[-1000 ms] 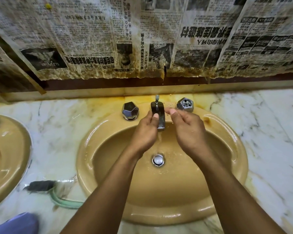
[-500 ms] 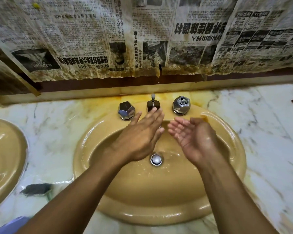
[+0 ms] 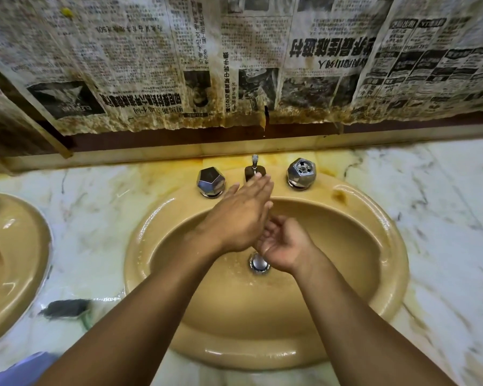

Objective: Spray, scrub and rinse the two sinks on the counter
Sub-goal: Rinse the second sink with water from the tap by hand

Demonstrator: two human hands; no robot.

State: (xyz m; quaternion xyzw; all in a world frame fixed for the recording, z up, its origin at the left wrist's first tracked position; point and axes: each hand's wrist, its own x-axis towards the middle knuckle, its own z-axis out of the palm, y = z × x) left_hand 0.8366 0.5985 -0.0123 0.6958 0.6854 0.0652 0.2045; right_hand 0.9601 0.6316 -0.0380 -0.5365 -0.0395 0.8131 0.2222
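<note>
the tan sink (image 3: 262, 353) is seen beneath the fingers, its drain (image 3: 259, 263) just below the right hand (image 3: 286, 247), which is loosely cupped palm-up and holds nothing, while the left hand (image 3: 241, 220) is laid across it, fingers (image 3: 258, 188) straight, empty, tips near the faucet (image 3: 254, 174), the second sink (image 3: 20, 246) lying well to their left.

Two forearms (image 3: 151, 316) are seen bare right to the frame's edge. The left hand (image 3: 240, 221) and right hand (image 3: 286, 246) are shown bare too, nails kept short. Pale lavender cloth (image 3: 17, 369) is glimpsed bottom left; whether it is worn cannot be told.
</note>
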